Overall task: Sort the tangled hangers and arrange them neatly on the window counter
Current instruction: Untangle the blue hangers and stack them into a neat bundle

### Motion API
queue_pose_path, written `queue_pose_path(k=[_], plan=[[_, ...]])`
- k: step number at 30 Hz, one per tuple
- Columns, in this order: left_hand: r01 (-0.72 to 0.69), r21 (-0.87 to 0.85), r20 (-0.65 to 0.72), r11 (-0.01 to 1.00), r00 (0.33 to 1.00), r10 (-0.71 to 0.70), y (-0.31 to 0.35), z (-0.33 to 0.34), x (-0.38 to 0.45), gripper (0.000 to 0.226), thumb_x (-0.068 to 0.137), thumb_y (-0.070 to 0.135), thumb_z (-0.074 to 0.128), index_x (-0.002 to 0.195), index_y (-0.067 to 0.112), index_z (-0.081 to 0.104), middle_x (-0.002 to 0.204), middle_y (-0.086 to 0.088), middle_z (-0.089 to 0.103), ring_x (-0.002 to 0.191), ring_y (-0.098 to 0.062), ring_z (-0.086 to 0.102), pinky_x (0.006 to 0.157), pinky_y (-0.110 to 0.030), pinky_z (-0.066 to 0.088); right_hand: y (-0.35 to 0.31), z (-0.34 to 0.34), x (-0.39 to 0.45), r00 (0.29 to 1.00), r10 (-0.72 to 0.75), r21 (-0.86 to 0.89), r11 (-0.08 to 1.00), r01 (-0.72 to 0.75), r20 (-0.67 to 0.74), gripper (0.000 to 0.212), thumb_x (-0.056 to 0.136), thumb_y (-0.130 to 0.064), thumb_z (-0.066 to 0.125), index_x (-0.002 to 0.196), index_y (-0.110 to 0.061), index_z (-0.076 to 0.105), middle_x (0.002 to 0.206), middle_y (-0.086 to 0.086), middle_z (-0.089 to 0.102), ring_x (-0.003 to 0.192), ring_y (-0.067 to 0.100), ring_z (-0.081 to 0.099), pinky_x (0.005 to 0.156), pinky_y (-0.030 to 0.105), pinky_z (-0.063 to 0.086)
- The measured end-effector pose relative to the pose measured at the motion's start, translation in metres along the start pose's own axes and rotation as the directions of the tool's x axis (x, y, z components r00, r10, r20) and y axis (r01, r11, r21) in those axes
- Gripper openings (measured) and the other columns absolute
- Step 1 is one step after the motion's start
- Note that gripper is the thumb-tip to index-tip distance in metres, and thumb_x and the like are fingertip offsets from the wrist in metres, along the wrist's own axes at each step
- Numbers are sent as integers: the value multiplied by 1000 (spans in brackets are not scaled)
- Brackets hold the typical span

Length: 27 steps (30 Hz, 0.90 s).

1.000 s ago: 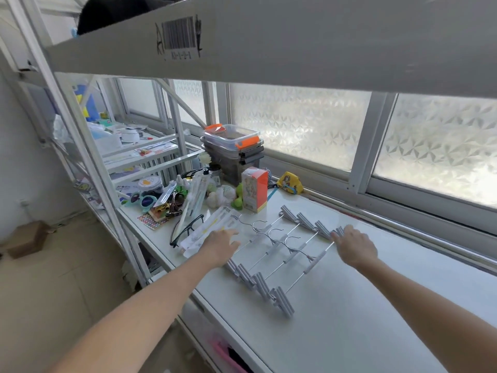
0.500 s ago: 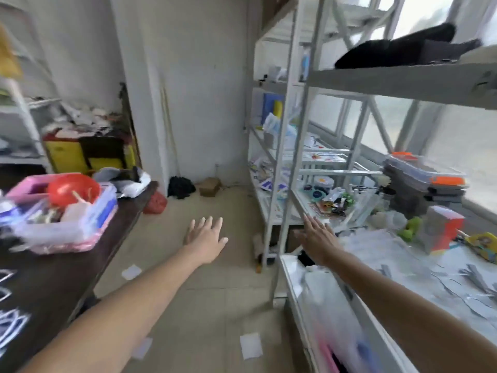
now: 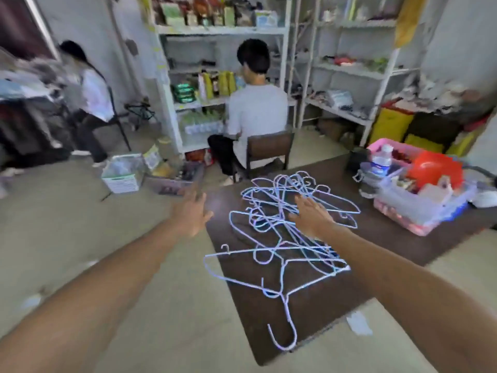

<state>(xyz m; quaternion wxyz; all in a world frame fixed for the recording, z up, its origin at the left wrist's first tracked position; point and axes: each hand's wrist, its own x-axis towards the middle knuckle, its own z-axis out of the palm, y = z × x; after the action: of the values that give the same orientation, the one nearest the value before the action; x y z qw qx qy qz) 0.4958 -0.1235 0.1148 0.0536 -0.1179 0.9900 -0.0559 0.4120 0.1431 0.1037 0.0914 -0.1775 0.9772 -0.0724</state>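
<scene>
- Right hand [image 3: 312,218]: fingers straight and spread, palm down, over the middle of the tangled hangers [image 3: 282,232]. Can't tell if it touches them or hovers just above; nothing gripped.
- Left hand [image 3: 192,212]: fingers straight and spread, holding nothing, out past the table's left edge, near the pile but apart from it.
- Hangers: pale blue-white wire, heaped in one knot on the dark brown table [image 3: 376,232]. One hanger hook [image 3: 282,337] sticks out toward the near table edge; another hanger overhangs the left edge.
- Far right end of table: clear plastic bin [image 3: 419,203] stacked on a pink basket, with a red bowl [image 3: 433,170] and a water bottle [image 3: 380,160] in it. Well apart from the hangers.
- Beyond the table: person in a white shirt [image 3: 258,114] sitting on a brown chair [image 3: 269,149], back to camera, facing white shelving [image 3: 220,30] stocked with packets.
- Far left: second seated person [image 3: 88,95], blurred.
- Floor: cardboard box [image 3: 122,176] near the shelving.
</scene>
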Motion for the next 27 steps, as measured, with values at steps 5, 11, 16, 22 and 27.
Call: queue_pose_path(k=[5,11,16,22,27], plan=[[98,-13,173,995,980,-94,-18,72,4,55,99,36,33,148,13,21,153,-9,28,140,-24,29,111,-42,29,-14,47,72,982,-149,-93,983,160,119,45,93,-29,46,134,-11,44,139,13,50,130,28,45,107,37,37],[222,-166,356,961,922,-152,43,132,56,58,98,37,38,149,16,20,151,-10,33,138,-27,34,111,-40,31,6,101,123,755,-447,21,866,500,480,32,83,-38,62,100,-11,64,99,8,69,97,23,61,72,26,40],[238,-161,341,958,924,-172,95,146,90,54,98,37,36,146,14,28,142,-11,43,129,-29,42,105,-39,36,18,125,138,593,-651,7,676,737,475,30,92,-39,47,90,-11,58,94,8,61,99,23,56,73,33,42],[449,-277,238,849,889,-392,84,148,101,49,99,36,35,144,17,34,144,-7,43,132,-24,40,110,-34,30,40,126,156,613,-740,89,655,750,277,40,100,-32,29,110,-11,61,108,5,66,100,21,62,86,34,50],[458,-395,63,797,878,-474,80,137,106,55,99,36,35,148,14,25,150,-11,36,139,-27,32,115,-36,24,73,108,188,782,-619,63,785,616,68,30,99,-24,39,103,-7,63,98,10,69,89,28,67,72,33,52]])
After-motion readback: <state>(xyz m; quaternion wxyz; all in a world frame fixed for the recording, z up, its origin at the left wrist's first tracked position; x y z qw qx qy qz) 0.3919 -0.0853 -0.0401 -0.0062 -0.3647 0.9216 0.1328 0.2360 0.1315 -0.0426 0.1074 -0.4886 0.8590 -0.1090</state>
